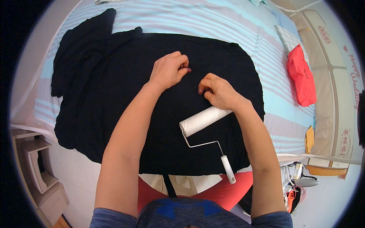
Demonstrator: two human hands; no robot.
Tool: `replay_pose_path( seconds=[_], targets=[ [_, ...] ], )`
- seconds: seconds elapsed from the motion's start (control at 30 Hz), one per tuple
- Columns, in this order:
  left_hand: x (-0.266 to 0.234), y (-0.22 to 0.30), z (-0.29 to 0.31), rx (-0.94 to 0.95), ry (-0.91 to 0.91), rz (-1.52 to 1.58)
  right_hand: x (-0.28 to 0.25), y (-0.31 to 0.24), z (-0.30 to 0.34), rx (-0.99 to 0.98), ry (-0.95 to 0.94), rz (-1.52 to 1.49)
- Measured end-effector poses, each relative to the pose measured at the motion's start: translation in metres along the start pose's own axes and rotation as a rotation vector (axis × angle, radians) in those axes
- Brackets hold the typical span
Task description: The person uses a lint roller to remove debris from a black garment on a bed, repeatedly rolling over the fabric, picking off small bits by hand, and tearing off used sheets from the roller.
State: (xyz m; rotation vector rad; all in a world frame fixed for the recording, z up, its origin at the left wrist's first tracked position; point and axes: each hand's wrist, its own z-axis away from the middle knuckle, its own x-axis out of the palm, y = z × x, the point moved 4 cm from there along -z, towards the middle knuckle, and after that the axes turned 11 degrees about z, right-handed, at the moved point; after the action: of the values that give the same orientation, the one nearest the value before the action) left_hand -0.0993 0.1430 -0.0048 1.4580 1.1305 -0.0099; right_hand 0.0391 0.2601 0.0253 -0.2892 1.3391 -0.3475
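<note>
A black garment [110,76] lies spread over the bed, with a sleeve-like part reaching to the far left. My left hand [171,70] is over its middle, fingers curled and thumb close to the index finger. Just to the right and a little nearer, my right hand [219,91] is closed in a pinch low over the cloth. Anything in either hand is too small to make out. A lint roller [205,121] with a white sticky roll, bent wire and white handle rests on the garment below my right hand, which hides the roll's right end.
Under the garment is a blue and grey striped bedsheet [228,19]. A red cloth bag [301,78] and a checked pillow [286,40] lie along the right side, by the headboard [323,76]. A yellow item [309,138] is at the right edge. Beige furniture [42,167] stands at lower left.
</note>
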Motion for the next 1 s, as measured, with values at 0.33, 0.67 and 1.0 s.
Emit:
replay_pose_path(
  seconds=[0.33, 0.67, 1.0],
  targets=[
    [0.001, 0.001, 0.001, 0.027, 0.014, 0.013, -0.001, 0.001, 0.001, 0.029, 0.026, -0.005],
    [-0.001, 0.002, -0.001, 0.009, 0.005, -0.001, 0.003, 0.004, 0.002, 0.010, 0.004, -0.007],
    [0.002, 0.006, -0.002, 0.022, -0.011, -0.008, -0.006, 0.015, 0.022, 0.036, 0.072, -0.051]
  ],
)
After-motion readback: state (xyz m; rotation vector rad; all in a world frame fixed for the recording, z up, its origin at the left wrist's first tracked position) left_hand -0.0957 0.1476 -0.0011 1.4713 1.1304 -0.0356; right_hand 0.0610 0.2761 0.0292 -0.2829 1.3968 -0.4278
